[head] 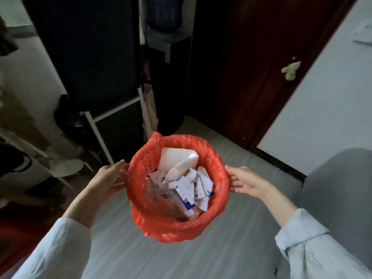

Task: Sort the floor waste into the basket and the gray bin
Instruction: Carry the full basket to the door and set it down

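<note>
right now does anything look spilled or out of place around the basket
Nothing has spilled. The basket is held between the left hand and the right hand, its paper scraps all inside. The red bag lining it only hangs loose and uneven below the near rim.

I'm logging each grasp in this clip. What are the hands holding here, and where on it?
The basket, lined with a red bag: the left hand holds its left side and the right hand its right side, just under the rim.

Between the hands, the basket [138, 184] carries a thin, glossy, crinkled red plastic liner [181, 228]. Inside lie paper scraps [189, 184] and clear film.
</note>
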Motion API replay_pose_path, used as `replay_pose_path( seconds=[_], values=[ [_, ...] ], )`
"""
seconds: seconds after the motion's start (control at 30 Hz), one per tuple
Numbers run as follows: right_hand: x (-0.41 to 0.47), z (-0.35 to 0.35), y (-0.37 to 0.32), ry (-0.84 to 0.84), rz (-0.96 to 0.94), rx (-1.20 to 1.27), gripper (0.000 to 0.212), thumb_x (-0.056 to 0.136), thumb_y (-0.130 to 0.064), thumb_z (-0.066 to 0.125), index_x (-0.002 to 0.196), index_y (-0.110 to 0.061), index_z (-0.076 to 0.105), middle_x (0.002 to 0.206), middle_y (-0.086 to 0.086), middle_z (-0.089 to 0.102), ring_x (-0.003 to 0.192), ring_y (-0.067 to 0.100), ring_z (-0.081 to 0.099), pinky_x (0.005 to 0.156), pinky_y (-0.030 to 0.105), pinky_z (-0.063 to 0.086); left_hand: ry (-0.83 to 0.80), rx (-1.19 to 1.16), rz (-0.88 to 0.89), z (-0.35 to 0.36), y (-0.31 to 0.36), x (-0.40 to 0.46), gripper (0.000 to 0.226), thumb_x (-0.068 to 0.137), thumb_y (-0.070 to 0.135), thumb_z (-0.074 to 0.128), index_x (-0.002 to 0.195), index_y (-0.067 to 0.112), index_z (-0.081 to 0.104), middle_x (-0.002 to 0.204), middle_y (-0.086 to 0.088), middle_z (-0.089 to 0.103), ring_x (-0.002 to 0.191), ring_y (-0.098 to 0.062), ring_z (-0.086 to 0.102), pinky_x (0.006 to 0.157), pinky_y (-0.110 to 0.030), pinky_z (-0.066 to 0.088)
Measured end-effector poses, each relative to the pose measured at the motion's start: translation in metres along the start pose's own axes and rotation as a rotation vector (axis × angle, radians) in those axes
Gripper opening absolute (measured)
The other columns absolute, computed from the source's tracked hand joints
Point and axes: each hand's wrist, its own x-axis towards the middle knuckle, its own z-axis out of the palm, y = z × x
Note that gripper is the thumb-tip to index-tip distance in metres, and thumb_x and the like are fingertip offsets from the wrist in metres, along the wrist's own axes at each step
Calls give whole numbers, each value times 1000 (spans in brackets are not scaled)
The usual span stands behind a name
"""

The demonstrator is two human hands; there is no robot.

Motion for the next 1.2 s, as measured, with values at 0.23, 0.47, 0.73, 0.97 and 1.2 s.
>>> replay_pose_path(
  seconds=[0.23,0.47,0.73,0.97,1.2],
  values=[
    [41,-142,-14,205,27,146,21,91,-29,57,79,-12,61,74,5,63,65,14,58,57,24,47,-167,121,-43,173,30,57,23,94,24,49,75,12,57,68,-6,49,56,-17,48,56,-23,44],
    [123,-270,-26,368,84,278,18,91,-26,56,78,-13,57,78,6,60,69,16,55,60,26,44,-283,205,-103,351,52,153,23,94,26,49,79,12,59,76,-6,54,64,-19,51,64,-28,42],
    [190,-404,-41,460,204,366,21,91,-28,56,84,-9,59,78,5,61,69,15,57,56,24,46,-468,425,-150,551,92,226,19,96,20,45,92,9,59,87,-7,56,71,-17,52,62,-26,41],
    [279,-539,-25,466,276,433,28,85,-33,65,98,-7,64,85,7,67,74,18,61,65,27,49,-496,524,-180,706,79,280,18,95,23,48,91,11,60,86,-6,57,73,-19,54,64,-28,45],
    [411,-669,17,408,359,439,19,93,-29,55,82,-13,58,84,4,62,74,15,58,67,26,48,-329,578,-267,864,10,348,17,94,21,48,82,13,57,81,-4,53,67,-17,50,61,-27,44]
  ],
)
